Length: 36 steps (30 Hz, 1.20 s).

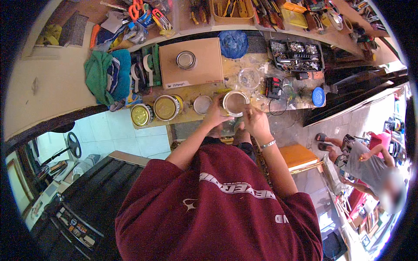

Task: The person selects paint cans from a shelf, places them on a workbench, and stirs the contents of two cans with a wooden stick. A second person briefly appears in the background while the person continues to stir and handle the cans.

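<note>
A round can (235, 103) with pale brownish contents or an inner surface of that colour stands at the front edge of the workbench. My left hand (215, 115) grips its left side, with the thumb along the near side. At the right rim, the fingers of my right hand (256, 122) are pinched together; anything small between them is too hard to make out. Just left of the can lies a round greyish-white lid or shallow dish (202, 105). Farther left are two metal cans, a larger one (166, 108) and a smaller yellowish one (142, 115).
Behind are a cardboard box (191, 71) with a tin (186, 60) on top, a clear bowl (248, 78), a blue plastic bundle (233, 44) and a hardware tray (296, 55). A red-black battery tool (274, 87) and blue lid (318, 97) lie right. Another person (365, 158) is far right.
</note>
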{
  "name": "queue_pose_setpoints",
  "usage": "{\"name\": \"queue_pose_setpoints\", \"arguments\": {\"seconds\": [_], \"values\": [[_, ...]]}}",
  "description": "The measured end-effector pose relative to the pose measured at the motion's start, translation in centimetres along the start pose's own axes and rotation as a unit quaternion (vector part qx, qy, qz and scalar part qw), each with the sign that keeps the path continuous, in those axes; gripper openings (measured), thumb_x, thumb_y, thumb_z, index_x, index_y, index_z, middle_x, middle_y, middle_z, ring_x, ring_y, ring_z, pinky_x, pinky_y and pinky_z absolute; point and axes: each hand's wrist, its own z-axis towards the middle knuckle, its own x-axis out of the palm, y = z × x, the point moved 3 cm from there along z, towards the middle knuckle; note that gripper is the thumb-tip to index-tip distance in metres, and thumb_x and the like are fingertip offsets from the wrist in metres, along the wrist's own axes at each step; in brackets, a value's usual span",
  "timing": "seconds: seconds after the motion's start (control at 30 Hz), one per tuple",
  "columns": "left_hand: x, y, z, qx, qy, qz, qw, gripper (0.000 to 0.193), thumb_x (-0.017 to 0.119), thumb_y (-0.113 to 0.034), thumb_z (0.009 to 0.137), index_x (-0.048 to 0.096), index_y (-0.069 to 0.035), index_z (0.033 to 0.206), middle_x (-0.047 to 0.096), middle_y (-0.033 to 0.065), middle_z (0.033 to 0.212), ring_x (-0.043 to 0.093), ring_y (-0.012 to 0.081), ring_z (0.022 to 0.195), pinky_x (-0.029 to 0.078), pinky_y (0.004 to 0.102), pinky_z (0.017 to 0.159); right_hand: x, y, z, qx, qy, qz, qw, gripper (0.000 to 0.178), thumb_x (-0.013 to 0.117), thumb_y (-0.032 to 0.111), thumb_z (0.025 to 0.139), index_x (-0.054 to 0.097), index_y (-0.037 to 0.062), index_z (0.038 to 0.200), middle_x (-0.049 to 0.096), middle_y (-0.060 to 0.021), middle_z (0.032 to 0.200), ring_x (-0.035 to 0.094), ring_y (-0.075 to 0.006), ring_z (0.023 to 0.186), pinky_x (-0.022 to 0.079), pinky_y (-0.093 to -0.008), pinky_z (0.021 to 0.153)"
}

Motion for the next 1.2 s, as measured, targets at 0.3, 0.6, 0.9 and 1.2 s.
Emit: {"name": "queue_pose_setpoints", "arguments": {"seconds": [0.3, 0.6, 0.9, 1.2], "values": [[-2.3, 3.8, -4.9, -0.063, 0.051, -0.056, 0.995, 0.072, 0.088, -0.040, 0.079, 0.054, -0.002, 0.130, 0.068, 0.0181, 0.120, 0.067, 0.0335, 0.116, 0.052, 0.0443, 0.100, 0.4, -0.4, 1.6, -0.096, -0.052, 0.063, 0.992, 0.018, 0.066, 0.008, 0.094, 0.068, 0.0043, 0.112, 0.073, -0.0198, 0.107, 0.071, -0.0429, 0.091, 0.057, -0.0460, 0.075], [-8.0, 7.0, -11.9, -0.235, 0.067, -0.003, 0.970, 0.057, 0.081, -0.036, 0.088, 0.057, -0.006, 0.130, 0.073, 0.0123, 0.101, 0.072, 0.0272, 0.088, 0.057, 0.0416, 0.082, 0.3, 0.8, 0.6, -0.045, 0.000, -0.009, 0.999, 0.018, 0.067, 0.015, 0.096, 0.068, 0.0055, 0.111, 0.070, -0.0228, 0.088, 0.068, -0.0438, 0.078, 0.055, -0.0493, 0.068], [-8.8, 7.0, -13.5, -0.245, 0.012, 0.128, 0.961, 0.083, 0.076, -0.035, 0.089, 0.029, -0.014, 0.155, 0.068, 0.0204, 0.125, 0.071, 0.0397, 0.102, 0.055, 0.0501, 0.087, -0.3, 0.3, 2.5, -0.077, -0.045, 0.051, 0.995, 0.021, 0.065, 0.014, 0.095, 0.066, 0.0078, 0.115, 0.070, -0.0251, 0.088, 0.068, -0.0452, 0.078, 0.055, -0.0519, 0.068], [-7.8, 9.0, -14.8, -0.261, 0.058, 0.100, 0.958, 0.101, 0.075, -0.031, 0.089, 0.010, -0.024, 0.165, 0.072, 0.0219, 0.112, 0.070, 0.0466, 0.099, 0.055, 0.0550, 0.086, 0.2, 1.7, 1.3, -0.033, 0.049, -0.017, 0.998, 0.019, 0.064, 0.015, 0.094, 0.065, 0.0056, 0.111, 0.069, -0.0259, 0.094, 0.068, -0.0459, 0.081, 0.055, -0.0537, 0.071]]}}
